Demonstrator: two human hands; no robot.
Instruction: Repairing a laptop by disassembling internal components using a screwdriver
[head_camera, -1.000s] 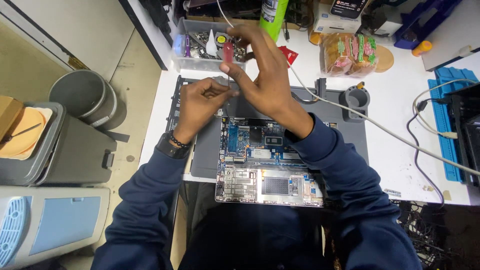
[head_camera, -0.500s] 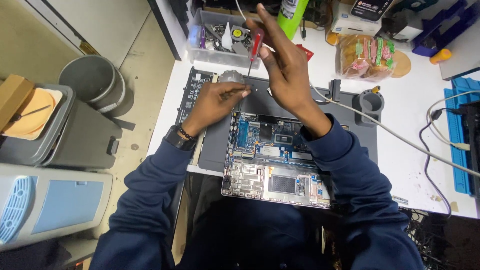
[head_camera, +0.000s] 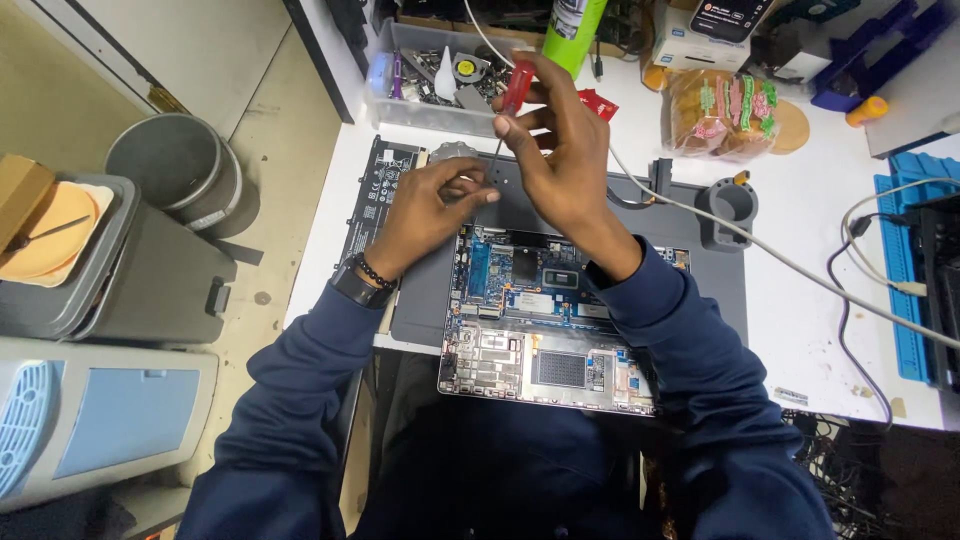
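Screwdriver (head_camera: 512, 100), one, red-handled with a thin dark shaft, is gripped upright by the right hand (head_camera: 560, 160); left hand (head_camera: 425, 205) fingertips pinch its tip above one opened laptop (head_camera: 550, 320).

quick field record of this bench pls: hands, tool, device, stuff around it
right hand: grips red-handled screwdriver, tip pointing down toward the left fingers
left hand: fingertips pinched at the screwdriver tip; any part held is too small to tell
device: opened laptop with bare circuit boards on grey work mat
left of mat: flat black battery pack
behind: clear plastic parts tray, green can
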